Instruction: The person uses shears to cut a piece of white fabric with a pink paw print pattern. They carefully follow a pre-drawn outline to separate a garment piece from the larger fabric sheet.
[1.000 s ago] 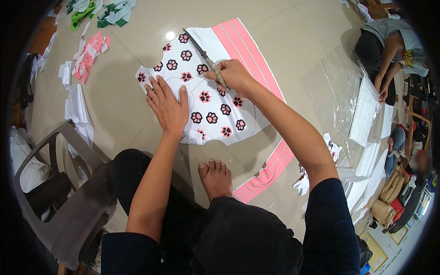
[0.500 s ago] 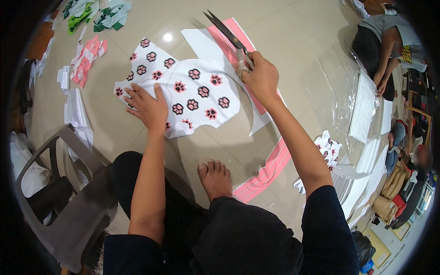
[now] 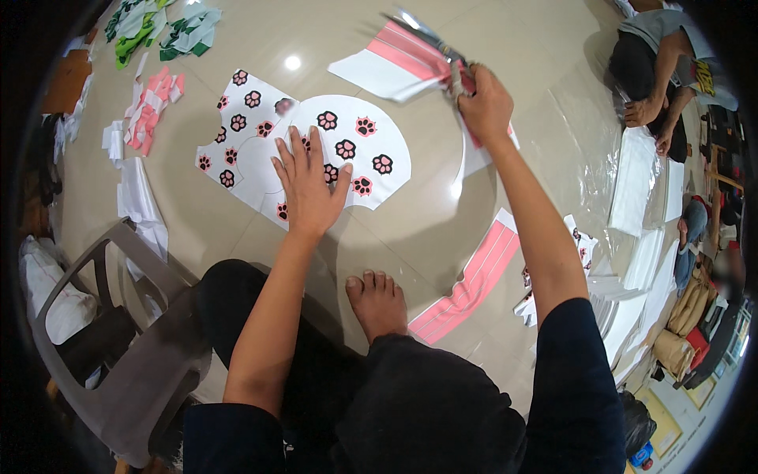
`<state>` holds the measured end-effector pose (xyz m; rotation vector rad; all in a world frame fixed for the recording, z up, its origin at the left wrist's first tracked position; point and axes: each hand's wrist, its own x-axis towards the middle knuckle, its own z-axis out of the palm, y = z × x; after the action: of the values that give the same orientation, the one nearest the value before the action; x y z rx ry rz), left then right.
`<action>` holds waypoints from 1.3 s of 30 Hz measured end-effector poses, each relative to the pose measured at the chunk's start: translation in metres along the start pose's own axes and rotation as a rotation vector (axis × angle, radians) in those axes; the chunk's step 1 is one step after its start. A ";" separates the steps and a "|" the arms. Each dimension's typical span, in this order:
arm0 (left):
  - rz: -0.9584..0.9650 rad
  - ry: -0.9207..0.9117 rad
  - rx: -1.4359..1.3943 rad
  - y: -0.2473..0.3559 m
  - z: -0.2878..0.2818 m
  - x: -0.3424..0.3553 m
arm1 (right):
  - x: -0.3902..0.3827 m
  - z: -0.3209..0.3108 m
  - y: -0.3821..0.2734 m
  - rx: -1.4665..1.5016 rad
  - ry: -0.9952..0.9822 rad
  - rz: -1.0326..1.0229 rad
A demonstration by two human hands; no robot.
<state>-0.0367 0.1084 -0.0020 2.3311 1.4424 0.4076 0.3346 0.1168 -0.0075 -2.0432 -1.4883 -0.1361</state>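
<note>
Right grip [image 3: 485,103] closed round scissors [image 3: 430,39] — left hand [image 3: 309,186] spread flat, fingers wide, on paw-print sheet [image 3: 355,146] beside it.

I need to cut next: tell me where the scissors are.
The scissors are at the top of the head view, right of centre, held in the right hand and lifted over the pink-striped sheet.

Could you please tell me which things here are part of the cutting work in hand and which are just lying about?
In hand:
- paw-print sheet, pressed flat by the left hand
- scissors, held by the right hand
- pink-striped sheet by the scissors

Lying about:
- grey chair
- green scraps
- pink scraps
- pink strip
- white stack
</note>
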 end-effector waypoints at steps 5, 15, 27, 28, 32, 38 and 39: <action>0.060 0.047 -0.118 0.023 0.008 -0.011 | 0.035 -0.011 0.039 -0.150 0.043 0.117; 0.876 -0.296 -1.318 0.236 -0.218 -0.021 | -0.152 -0.049 -0.091 0.171 0.154 0.382; 0.908 -0.526 -1.640 0.337 -0.317 -0.136 | -0.218 -0.037 -0.099 0.062 0.256 0.214; 0.920 -0.611 -1.635 0.332 -0.323 -0.139 | -0.218 -0.038 -0.098 0.060 0.255 0.232; 0.986 -0.577 -1.717 0.326 -0.324 -0.170 | -0.224 -0.036 -0.106 0.081 0.156 0.295; 1.128 -1.136 -1.419 0.276 -0.361 -0.161 | -0.229 -0.041 -0.102 0.118 0.095 0.369; 1.138 -1.011 -1.542 0.277 -0.354 -0.172 | -0.230 -0.040 -0.104 0.125 0.085 0.372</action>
<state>-0.0428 -0.1043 0.4298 1.2425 -0.6792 0.2930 0.1679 -0.0756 -0.0287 -2.1426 -1.0174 0.0192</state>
